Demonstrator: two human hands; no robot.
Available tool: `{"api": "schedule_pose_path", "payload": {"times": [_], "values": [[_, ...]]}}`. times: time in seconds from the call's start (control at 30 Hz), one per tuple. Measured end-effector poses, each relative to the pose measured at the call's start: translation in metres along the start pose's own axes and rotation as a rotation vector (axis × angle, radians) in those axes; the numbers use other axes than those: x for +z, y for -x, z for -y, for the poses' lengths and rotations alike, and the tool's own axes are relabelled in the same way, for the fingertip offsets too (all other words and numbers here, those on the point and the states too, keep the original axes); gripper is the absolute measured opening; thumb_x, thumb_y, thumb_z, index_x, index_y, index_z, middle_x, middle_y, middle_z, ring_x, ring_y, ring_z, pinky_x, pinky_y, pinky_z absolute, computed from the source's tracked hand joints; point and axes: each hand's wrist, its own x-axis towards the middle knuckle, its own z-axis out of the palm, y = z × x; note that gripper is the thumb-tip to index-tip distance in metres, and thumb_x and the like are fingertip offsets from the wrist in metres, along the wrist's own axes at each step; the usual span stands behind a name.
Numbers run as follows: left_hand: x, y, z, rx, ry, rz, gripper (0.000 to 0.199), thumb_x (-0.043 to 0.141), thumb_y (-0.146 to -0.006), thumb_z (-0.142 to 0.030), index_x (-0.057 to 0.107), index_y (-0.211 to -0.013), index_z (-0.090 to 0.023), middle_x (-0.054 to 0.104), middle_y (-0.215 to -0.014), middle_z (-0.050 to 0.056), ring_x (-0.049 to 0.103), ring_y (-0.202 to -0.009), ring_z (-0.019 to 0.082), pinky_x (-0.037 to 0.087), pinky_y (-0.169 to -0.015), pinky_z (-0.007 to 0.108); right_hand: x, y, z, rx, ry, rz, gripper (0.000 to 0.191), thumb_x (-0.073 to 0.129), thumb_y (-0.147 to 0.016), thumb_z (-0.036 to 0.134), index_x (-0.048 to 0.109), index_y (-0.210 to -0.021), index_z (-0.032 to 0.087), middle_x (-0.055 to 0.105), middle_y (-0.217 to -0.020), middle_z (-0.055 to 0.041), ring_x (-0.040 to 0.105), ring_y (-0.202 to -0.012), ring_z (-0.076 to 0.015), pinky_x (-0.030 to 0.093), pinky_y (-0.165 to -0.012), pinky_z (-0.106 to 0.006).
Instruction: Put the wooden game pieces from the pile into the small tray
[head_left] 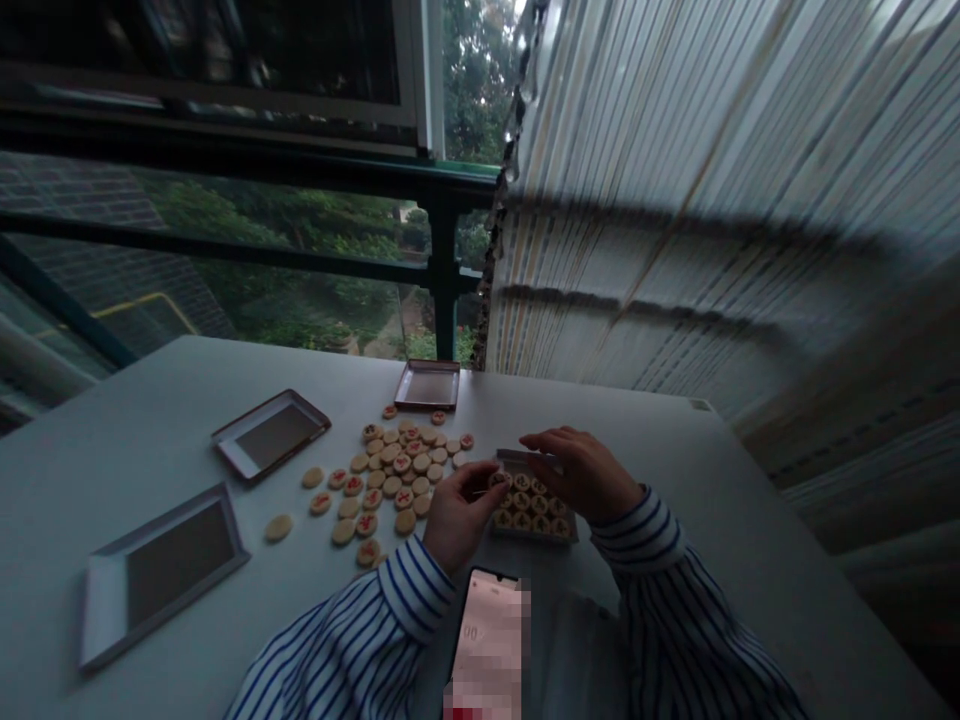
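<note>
My left hand pinches a round Chinese chess piece at the left edge of a shallow box. Rows of the same wooden pieces with dark characters lie face up inside that box. Over its right side hovers my right hand, fingers stretched out to the left and partly hiding the box's back corner; I see nothing held in it. To the left of my left hand spreads a loose heap of pieces, some showing red characters and others blank side up.
An open brown-rimmed lid stands behind the heap. Two more shallow trays, a brown-edged one and a larger grey one, lie to the left. A lit phone rests in front. A striped curtain hangs behind the table's right side.
</note>
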Motion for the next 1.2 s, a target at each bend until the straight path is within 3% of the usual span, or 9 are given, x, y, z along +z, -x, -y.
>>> {"api": "schedule_pose_path", "payload": {"times": [0.23,0.47,0.7,0.93,1.2], "values": [[0.002,-0.002,0.005,-0.068,0.096,-0.02,0.022,0.07,-0.057,-0.022,0.063,-0.076,-0.014,0.066,-0.071,0.002,0.061,-0.068,0.013,0.048,-0.066,0.023,0.0,0.0,0.001,-0.025,-0.005,0.042,0.027,0.046,-0.081,0.028,0.057,-0.103,0.019,0.064,-0.091,-0.006,0.057,-0.084,-0.0162,0.041,-0.075,-0.028],[0.001,-0.001,0.004,-0.045,0.06,-0.047,0.021,0.068,-0.06,-0.027,0.065,-0.076,-0.015,0.067,-0.072,0.003,0.061,-0.068,0.014,0.048,-0.067,0.025,0.002,-0.001,0.004,-0.039,-0.031,0.048,0.026,0.045,-0.081,0.027,0.058,-0.102,0.019,0.065,-0.088,-0.0061,0.057,-0.083,-0.0159,0.041,-0.074,-0.027],[-0.001,-0.003,0.001,-0.064,0.065,-0.087,0.021,0.066,-0.063,-0.028,0.066,-0.078,-0.013,0.066,-0.067,0.002,0.057,-0.059,0.01,0.046,-0.055,0.019,0.009,-0.002,0.008,-0.062,-0.063,0.053,0.025,0.044,-0.082,0.026,0.057,-0.103,0.02,0.064,-0.089,-0.0059,0.057,-0.082,-0.0143,0.04,-0.074,-0.026],[0.0,-0.004,0.004,-0.155,0.298,-0.048,0.028,0.065,-0.065,-0.03,0.062,-0.085,-0.011,0.066,-0.078,0.005,0.061,-0.067,0.012,0.049,-0.065,0.024,0.016,-0.003,0.011,-0.125,-0.107,0.079,0.024,0.049,-0.08,0.024,0.057,-0.103,0.021,0.064,-0.088,-0.0046,0.056,-0.083,-0.0139,0.04,-0.074,-0.025],[0.0,-0.004,0.005,-0.197,0.342,-0.053,0.031,0.068,-0.061,-0.033,0.061,-0.083,-0.012,0.065,-0.076,0.004,0.061,-0.066,0.013,0.05,-0.065,0.025,0.02,-0.005,0.012,-0.094,-0.065,0.092,0.025,0.052,-0.078,0.029,0.056,-0.101,0.021,0.062,-0.091,-0.0059,0.055,-0.086,-0.0154,0.04,-0.075,-0.027]]}}
